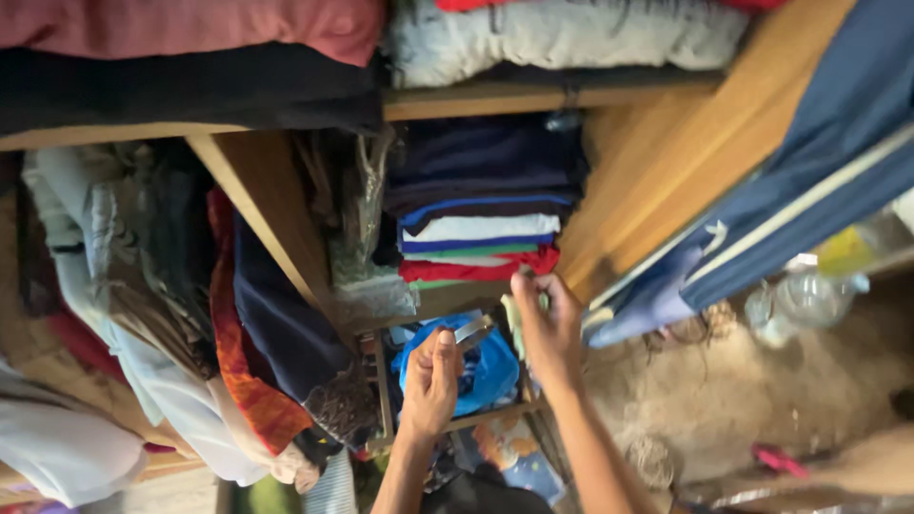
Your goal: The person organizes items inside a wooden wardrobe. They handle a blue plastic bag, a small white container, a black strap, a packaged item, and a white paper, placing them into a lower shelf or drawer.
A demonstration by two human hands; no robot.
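Stack of folded clothes (476, 238): sits in the middle wardrobe compartment, on a wooden shelf (447, 300); long axis of the folds runs across the picture. Layers, top to bottom: dark navy, blue-edged white, green, red, pale green at the base. It lies just above and ahead of both hands.

Right hand (545, 324): nearer of the two, fingertips touching the lower right corner of the stack at the red layer, fingers closed on a pale green fold there.

Left hand (433, 376): lower and to the left, apart from the right, thumb up, pinching a small flat grey metal piece (473, 331); what that piece is cannot be told.

Blue plastic bag (481, 366): crumpled, in the compartment below the shelf, directly behind the left hand.

Clear plastic wrap (367, 276): crinkled, beside the stack on its left, against the wooden divider (276, 219).

Hanging clothes (190, 314): left compartment; grey, orange-red and dark garments.

Upper shelf: pink and black folded cloth (190, 57) at left, a white bundle (571, 33) at right.

Navy garment with white stripes (809, 181): draped at right, over the open side.

Clear bottle (809, 300): right edge, on the sandy floor (762, 390). No readable labels in view.
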